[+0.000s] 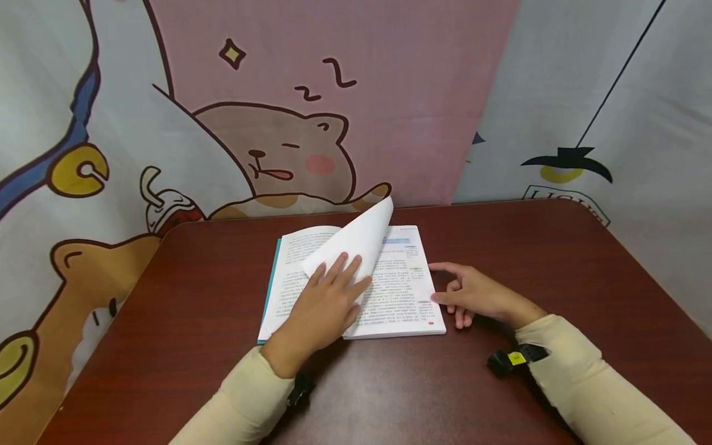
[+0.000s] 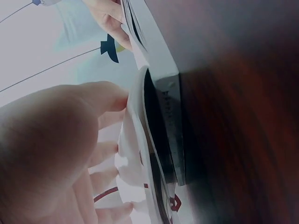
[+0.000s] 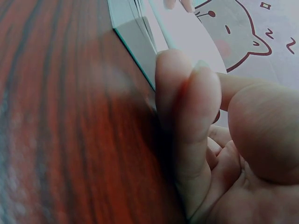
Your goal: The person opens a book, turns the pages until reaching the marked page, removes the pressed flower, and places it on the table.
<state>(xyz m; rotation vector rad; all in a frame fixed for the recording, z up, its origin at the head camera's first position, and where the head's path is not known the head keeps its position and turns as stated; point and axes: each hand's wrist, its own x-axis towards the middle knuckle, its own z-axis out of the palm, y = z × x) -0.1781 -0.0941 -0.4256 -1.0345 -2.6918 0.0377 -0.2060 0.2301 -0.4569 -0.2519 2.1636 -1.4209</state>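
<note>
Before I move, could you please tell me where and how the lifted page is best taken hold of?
The lifted page is probably best pinched at its far tip, coming from the right: that tip stands up off the open book, while the left hand lies across the page's near part.

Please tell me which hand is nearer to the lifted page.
Left. The left hand touches the lifted page; the right hand is apart from it, at the right edge of the book.
</note>
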